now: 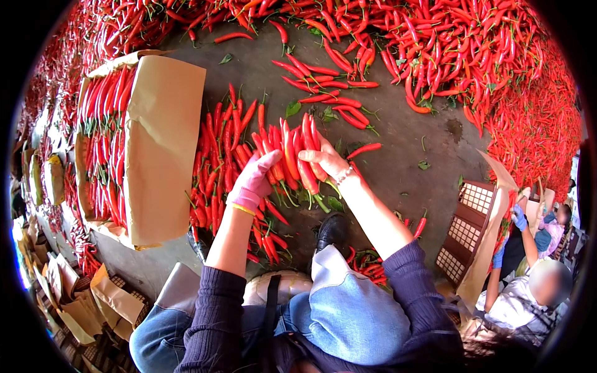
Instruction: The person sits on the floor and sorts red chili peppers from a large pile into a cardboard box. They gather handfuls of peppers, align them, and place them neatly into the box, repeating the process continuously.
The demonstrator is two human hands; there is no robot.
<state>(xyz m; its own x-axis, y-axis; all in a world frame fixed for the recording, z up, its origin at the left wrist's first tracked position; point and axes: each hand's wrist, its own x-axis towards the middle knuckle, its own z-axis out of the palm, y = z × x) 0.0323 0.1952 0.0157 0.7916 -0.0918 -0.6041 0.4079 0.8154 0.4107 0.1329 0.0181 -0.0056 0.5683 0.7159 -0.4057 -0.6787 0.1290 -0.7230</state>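
Note:
Between my two hands is a bunch of red chili peppers [290, 148], tips pointing away and green stems towards me. My left hand [254, 179], in a pink glove, grips the bunch from the left. My bare right hand [326, 161], with a bracelet at the wrist, clasps the peppers on its right side. Just left of the bunch lies a pile of loose red chilies [214, 172] on the floor. Beyond it stands a paper-lined crate [165, 149], its brown paper flap folded outward. Chilies in neat rows [102, 154] fill it, stems meeting near the middle.
Large heaps of red chilies [447, 46] curve around the far side and right. Scattered chilies [326, 84] and leaves lie on the concrete floor [401, 140]. At right, a person in blue gloves [517, 217] works beside a brown plastic crate [468, 228]. Paper-lined crates [116, 298] sit lower left.

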